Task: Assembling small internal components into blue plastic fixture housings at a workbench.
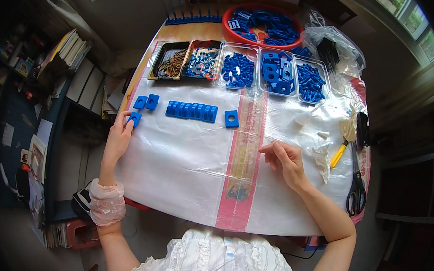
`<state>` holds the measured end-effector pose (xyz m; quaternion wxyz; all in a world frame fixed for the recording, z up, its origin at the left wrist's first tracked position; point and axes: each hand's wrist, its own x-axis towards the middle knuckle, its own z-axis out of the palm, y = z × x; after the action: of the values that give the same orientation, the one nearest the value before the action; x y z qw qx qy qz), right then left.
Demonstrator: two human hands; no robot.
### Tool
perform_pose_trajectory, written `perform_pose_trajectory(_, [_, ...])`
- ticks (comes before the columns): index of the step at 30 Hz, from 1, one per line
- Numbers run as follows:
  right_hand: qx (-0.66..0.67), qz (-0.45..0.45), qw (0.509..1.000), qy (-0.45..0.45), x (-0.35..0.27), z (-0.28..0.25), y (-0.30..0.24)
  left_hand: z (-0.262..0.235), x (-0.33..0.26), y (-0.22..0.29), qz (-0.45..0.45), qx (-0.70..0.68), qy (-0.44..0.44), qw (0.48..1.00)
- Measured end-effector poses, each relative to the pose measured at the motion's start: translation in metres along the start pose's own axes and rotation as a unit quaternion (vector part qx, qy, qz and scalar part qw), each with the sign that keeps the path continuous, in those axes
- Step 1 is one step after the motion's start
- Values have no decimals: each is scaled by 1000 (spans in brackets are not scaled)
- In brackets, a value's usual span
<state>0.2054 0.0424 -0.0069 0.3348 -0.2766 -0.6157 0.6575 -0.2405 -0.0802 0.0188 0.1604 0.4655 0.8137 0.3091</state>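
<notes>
My left hand (118, 138) is at the left side of the table, its fingers closed on a small blue plastic block with a round hole (134, 117). Just beyond it lie two similar blue blocks, one (140, 102) beside the other (152, 102). A row of several blue blocks (191, 111) stands side by side to the right. Farther right, a single blue block with a round hole (232, 119) lies flat. My right hand (286, 161) hovers over or rests on the sheet, fingers loosely bent and apart, with nothing seen in them.
Along the back stand trays of brass screws (172, 65), small metal nuts (201, 62), and blue plastic parts (239, 69). Behind them is a red basin (227, 30) of blue pieces. At right lie a yellow-handled tool (338, 155) and black scissors (357, 194). A white sheet (182, 174) covers the table.
</notes>
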Motion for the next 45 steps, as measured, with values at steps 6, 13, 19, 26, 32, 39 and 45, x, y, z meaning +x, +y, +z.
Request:
perform_pose_trajectory(6, [-11, 3, 1000, 1, 0, 1, -2, -7, -8, 4, -27, 10, -11, 1000])
perform_pose_trajectory(13, [-7, 3, 1000, -2, 0, 1, -2, -22, -23, 15, -30, 76, 50, 995])
perform_pose_trajectory(19, [-2, 0, 1000, -3, -1, 1, -1, -15, -36, 51, 58, 138, 102, 983])
perform_pose_trajectory(26, [-6, -3, 1000, -9, 0, 1, 2, 41, -37, 107, 289, 128, 13, 949])
perform_pose_trajectory(32, [-3, 0, 1000, -5, -1, 1, 3, 84, -1, 141, 387, 187, -57, 901])
perform_pose_trajectory(39, [-2, 11, 1000, -5, -1, 3, -4, 101, 20, 142, 409, 202, -103, 884])
perform_pose_trajectory(45, [-9, 9, 1000, -7, -2, 2, -4, 102, 18, 146, 404, 168, -144, 888])
